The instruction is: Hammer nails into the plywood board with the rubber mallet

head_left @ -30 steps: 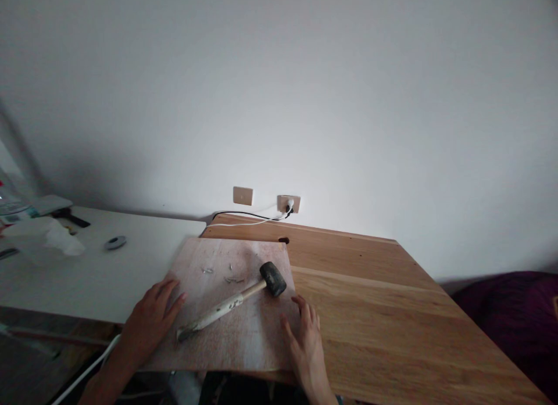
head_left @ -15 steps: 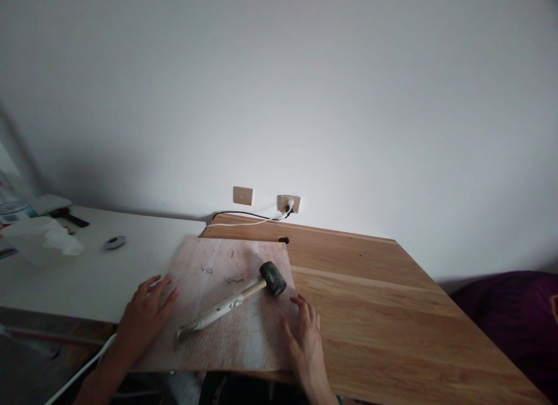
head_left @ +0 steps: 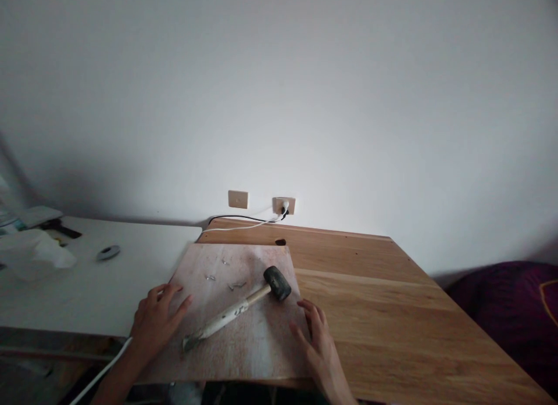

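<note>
My left grip (head_left: 154,321) unclenched at nine o'clock on the pale, scuffed rectangular board (head_left: 257,347), right grip (head_left: 321,341) unclenched near four, black-headed, white-handled mallet (head_left: 224,319) lying between, head toward two.

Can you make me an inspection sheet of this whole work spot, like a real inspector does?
Surface: wooden table with a pinkish board lying on it; white table alongside, left.
Work things: black-headed mallet lying slantwise on the board; small metal pieces, perhaps nails, loose near it.
Clutter: crumpled white material and a grey round object on the white table.
Hands: left hand at the board's left edge, right hand at its right edge; both open, neither holding the mallet.
Cables: black cable and white cable by the wall outlet, which has plugs in it.
Surroundings: pale wall behind; purple fabric at right.
</note>
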### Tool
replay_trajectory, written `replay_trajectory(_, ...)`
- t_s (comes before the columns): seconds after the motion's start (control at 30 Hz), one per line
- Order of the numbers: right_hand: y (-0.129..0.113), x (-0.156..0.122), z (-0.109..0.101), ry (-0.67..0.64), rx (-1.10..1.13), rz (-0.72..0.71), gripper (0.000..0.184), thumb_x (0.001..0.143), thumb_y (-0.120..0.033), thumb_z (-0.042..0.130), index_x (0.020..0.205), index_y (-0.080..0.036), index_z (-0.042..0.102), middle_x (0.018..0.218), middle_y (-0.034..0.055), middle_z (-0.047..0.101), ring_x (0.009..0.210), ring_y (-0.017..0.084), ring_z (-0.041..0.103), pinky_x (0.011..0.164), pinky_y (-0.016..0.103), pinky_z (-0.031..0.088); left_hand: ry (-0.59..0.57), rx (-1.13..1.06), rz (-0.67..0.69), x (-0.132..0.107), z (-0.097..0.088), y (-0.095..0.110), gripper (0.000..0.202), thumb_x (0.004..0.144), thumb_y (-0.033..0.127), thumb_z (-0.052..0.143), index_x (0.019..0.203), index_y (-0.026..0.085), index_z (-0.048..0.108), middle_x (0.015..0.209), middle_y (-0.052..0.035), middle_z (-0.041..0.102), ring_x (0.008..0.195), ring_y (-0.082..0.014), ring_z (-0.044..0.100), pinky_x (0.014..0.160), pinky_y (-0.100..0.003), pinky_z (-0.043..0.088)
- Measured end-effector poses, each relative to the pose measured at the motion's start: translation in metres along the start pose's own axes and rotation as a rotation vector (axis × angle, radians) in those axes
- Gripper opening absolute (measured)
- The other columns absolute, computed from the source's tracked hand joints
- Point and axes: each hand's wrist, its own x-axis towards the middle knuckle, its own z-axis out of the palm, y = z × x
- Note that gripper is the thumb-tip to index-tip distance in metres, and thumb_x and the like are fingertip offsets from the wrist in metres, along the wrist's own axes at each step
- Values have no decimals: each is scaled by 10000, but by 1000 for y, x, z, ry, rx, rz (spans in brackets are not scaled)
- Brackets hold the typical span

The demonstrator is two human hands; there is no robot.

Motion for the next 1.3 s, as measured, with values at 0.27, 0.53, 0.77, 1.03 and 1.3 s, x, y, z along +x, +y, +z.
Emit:
replay_trajectory(0.27,47,-15,-74,3,-167,5,454,954,-457,553,1371,-280,572,1413,106,566,1282,295,609,1109,457,501,45,-251,116,-24,23,65,455,903,603,532,1086,231,719,1250,-119,627,1185,-315,627,1063,-523,524)
replay_trajectory(0.53,80,-27,-147,103,-441,-5,411,970,-440,520,1342,-270,548,1295,116,614,1188,298,652,1020,483,551,-10,-431,333,-55,35,125,375,973,544,526,1149,265,704,1250,-104,651,1148,-282,672,983,-469,597)
replay_trajectory(0.77,47,-35,-138,196,-562,-159,250,991,-360,524,1190,-284,655,1238,103,656,1113,298,670,936,485,577,33,-373,403,-59,40,134,331,976,515,536,1139,278,699,1259,-94,652,1108,-273,697,950,-454,617)
replay_trajectory(1.03,23,-28,-119,131,-425,-196,213,1005,-382,534,1103,-276,690,1059,64,732,925,207,749,799,298,628,23,-357,447,-55,41,142,288,995,436,531,1178,270,677,1345,-88,624,1213,-273,664,1018,-447,590)
replay_trajectory(1.3,1,-26,-102,55,-198,-4,441,1037,-520,452,1308,-218,625,695,-3,653,575,184,630,584,271,539,-10,-245,606,-30,59,152,469,991,428,577,1424,252,548,1612,-131,435,1506,-347,397,1218,-577,377)
